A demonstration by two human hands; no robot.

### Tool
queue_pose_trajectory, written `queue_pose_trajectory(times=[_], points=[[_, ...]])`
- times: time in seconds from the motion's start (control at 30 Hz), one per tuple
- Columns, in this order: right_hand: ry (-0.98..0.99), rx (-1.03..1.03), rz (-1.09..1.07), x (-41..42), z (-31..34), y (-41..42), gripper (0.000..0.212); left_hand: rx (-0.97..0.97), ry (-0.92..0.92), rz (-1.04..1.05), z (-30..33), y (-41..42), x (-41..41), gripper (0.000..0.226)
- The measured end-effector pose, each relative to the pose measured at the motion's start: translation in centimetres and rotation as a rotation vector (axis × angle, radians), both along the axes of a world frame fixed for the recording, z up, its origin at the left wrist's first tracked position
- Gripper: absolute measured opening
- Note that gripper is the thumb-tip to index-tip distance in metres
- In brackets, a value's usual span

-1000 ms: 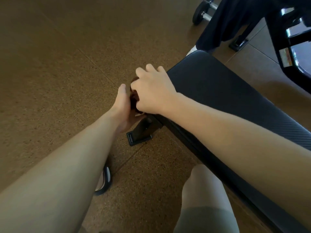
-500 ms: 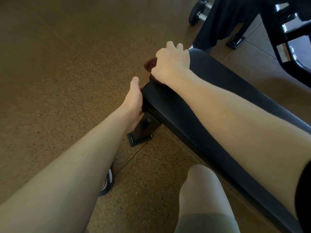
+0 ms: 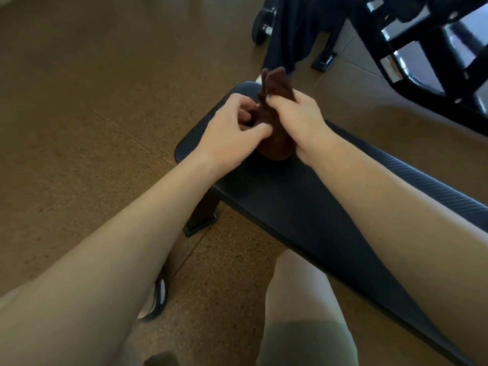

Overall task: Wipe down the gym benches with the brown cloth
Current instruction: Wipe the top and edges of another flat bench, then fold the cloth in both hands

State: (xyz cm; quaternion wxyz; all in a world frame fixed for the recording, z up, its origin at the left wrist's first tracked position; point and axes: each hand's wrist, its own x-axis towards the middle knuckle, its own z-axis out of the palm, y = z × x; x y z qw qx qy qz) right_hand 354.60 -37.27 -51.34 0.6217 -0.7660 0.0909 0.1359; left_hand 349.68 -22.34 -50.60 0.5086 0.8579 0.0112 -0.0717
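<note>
Item: brown cloth (image 3: 274, 120), bunched into an upright wad, its lower end resting on the bench pad (image 3: 290, 207) near the pad's far end, its upper folds standing free above my hands.

Item: my right hand (image 3: 298, 120), closed around the right side of the cloth, fingers wrapped over its middle.

Item: my left hand (image 3: 232, 125), just beside the right, thumb and fingertips pinching the cloth's left edge; both hands hold it above the pad.

Item: bench pad, black, textured, running from centre frame toward the lower right; one leg with a foot (image 3: 200, 223) stands on the floor under its left edge.

Item: floor (image 3: 79, 128), brown, speckled.

Item: my knee (image 3: 298, 291), bare above a greenish short hem, beside the bench.

Item: dark hanging fabric (image 3: 295, 30) and black machine frame (image 3: 435, 56), beyond the bench's far end.
</note>
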Motion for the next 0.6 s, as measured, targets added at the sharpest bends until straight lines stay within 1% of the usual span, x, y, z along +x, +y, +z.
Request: queue_pose_trajectory(times=[0.03, 0.07, 0.1, 0.17, 0.23, 0.27, 0.33, 0.4, 0.47, 0.53, 0.6], points=[[0.099, 0.135, -0.067, 0.0, 0.3, -0.1, 0.027, -0.094, 0.104, -0.003, 0.5, -0.5, 0.7, 0.042], [0.176, 0.233, -0.127, -0.1, 0.5, -0.2, 0.031, -0.132, 0.176, -0.017, 0.9, -0.9, 1.4, 0.044], [0.235, 0.296, -0.181, -0.2, 0.6, -0.3, 0.032, -0.093, 0.200, -0.065, 1.3, -1.1, 2.2, 0.048], [0.327, 0.363, -0.273, -0.3, 1.1, -0.5, 0.030, 0.087, 0.187, -0.212, 2.1, -1.1, 3.4, 0.059], [0.424, 0.422, -0.372, -0.4, 2.3, -0.9, 0.032, 0.260, 0.207, -0.355, 3.5, -1.1, 4.1, 0.067], [0.466, 0.461, -0.432, -0.4, 3.2, -1.2, 0.034, 0.344, 0.228, -0.415, 4.4, -1.2, 4.3, 0.067], [0.515, 0.519, -0.518, -0.8, 5.8, -1.7, 0.036, 0.502, 0.237, -0.502, 6.5, -1.5, 4.7, 0.057], [0.532, 0.505, -0.541, -1.4, 8.8, -2.3, 0.039, 0.615, 0.170, -0.590, 9.0, -1.9, 4.8, 0.041], [0.548, 0.449, -0.550, -2.3, 11.9, -3.4, 0.041, 0.617, 0.153, -0.668, 12.1, -2.7, 4.9, 0.032], [0.563, 0.395, -0.595, -3.6, 15.6, -5.0, 0.038, 0.554, 0.225, -0.722, 15.7, -4.3, 4.4, 0.028], [0.579, 0.318, -0.621, -5.1, 19.3, -6.8, 0.028, 0.500, 0.336, -0.766, 19.7, -6.3, 3.4, 0.028]])
